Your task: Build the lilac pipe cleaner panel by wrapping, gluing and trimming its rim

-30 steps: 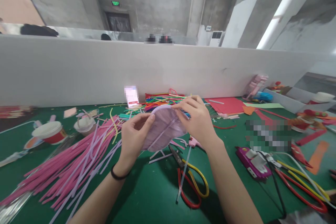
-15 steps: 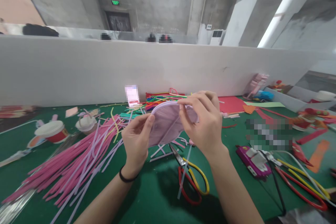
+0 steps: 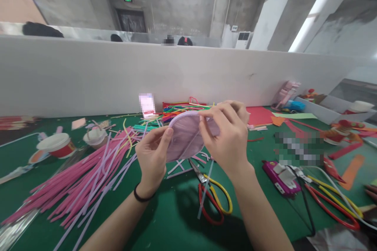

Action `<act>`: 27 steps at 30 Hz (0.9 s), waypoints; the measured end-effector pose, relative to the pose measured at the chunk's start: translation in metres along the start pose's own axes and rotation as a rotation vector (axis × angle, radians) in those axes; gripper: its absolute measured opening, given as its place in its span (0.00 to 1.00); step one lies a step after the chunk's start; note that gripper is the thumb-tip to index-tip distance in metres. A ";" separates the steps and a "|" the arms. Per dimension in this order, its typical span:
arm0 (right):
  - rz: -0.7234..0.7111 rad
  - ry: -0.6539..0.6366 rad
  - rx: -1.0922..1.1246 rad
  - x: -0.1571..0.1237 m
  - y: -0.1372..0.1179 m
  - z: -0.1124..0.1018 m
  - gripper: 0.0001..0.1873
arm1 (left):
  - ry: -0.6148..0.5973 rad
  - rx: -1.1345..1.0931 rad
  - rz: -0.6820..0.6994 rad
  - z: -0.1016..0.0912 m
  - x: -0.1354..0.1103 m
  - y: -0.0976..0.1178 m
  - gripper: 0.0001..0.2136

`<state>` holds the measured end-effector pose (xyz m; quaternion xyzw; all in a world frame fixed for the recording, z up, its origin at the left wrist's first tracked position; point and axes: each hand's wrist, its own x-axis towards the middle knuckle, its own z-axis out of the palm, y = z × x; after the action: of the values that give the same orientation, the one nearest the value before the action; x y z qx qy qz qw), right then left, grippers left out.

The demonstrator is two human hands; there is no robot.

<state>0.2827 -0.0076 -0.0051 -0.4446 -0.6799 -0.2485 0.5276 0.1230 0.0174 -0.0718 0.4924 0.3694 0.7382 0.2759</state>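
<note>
Two hands hold up a flat lilac piece (image 3: 184,139) above the green table (image 3: 159,219), in front of the heap of coloured strips (image 3: 188,106) by the white partition (image 3: 123,72). Its broad face is turned toward the wearer, and its thick, rounded rim arches along the top. The visible part stretches sideways from one hand to the other, the far right portion hidden behind the fingers, so I can't be sure of the full long axis. A straight line across its face slants from lower left to upper right.

The left hand (image 3: 153,153) pinches the left edge, thumb in front, the other fingers bent behind. The right hand (image 3: 228,137) has thumb and forefinger pinched together at the upper rim; whether a thin strand sits between them I can't tell. Its remaining fingers are curled.

Compared with a second ago, the right hand sits farther right along the rim and covers more of the piece, and the slanting line looks steeper. The left hand's pinch looks the same.

Below lie scissors (image 3: 202,179) with one red and one yellow handle, a translucent stick (image 3: 203,200) resting across them. Left of the hands spreads a bundle of pink strips (image 3: 79,176).
</note>
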 end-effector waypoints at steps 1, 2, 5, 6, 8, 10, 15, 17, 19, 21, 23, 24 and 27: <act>0.003 -0.005 0.000 0.000 0.000 0.001 0.05 | -0.001 0.000 -0.001 0.000 0.000 0.000 0.09; 0.006 -0.007 0.000 0.000 0.000 0.001 0.05 | -0.001 -0.004 -0.001 0.000 0.000 0.000 0.09; 0.012 -0.013 -0.006 -0.001 0.000 0.003 0.06 | -0.010 -0.043 0.000 0.001 0.000 0.003 0.08; 0.011 -0.013 -0.004 -0.001 0.000 0.004 0.06 | -0.017 -0.062 0.001 0.001 0.000 0.004 0.07; 0.006 -0.012 0.010 -0.001 0.000 0.004 0.06 | -0.046 -0.089 0.007 0.000 0.000 0.008 0.07; -0.002 -0.003 0.034 -0.001 -0.002 0.004 0.07 | -0.083 -0.078 0.031 -0.001 -0.001 0.013 0.08; -0.032 0.009 0.095 -0.002 -0.009 0.001 0.09 | -0.127 0.015 0.115 -0.006 0.002 0.028 0.09; -0.041 0.014 0.101 -0.002 -0.012 -0.001 0.09 | -0.145 0.046 0.138 -0.009 0.004 0.035 0.08; -0.046 0.018 0.102 -0.001 -0.014 -0.003 0.10 | -0.172 0.081 0.163 -0.013 0.007 0.042 0.07; -0.052 0.018 0.106 -0.002 -0.015 -0.004 0.10 | -0.205 0.149 0.194 -0.018 0.010 0.049 0.06; -0.060 0.021 0.116 -0.002 -0.016 -0.004 0.11 | -0.224 0.223 0.238 -0.021 0.012 0.056 0.06; -0.062 0.024 0.121 -0.002 -0.016 -0.004 0.11 | -0.228 0.254 0.262 -0.023 0.013 0.058 0.06; -0.052 0.020 0.133 -0.003 -0.017 -0.004 0.11 | -0.226 0.287 0.304 -0.025 0.015 0.062 0.05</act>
<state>0.2700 -0.0194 -0.0042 -0.3884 -0.7007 -0.2210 0.5562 0.0915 -0.0137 -0.0195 0.6560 0.3591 0.6513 0.1285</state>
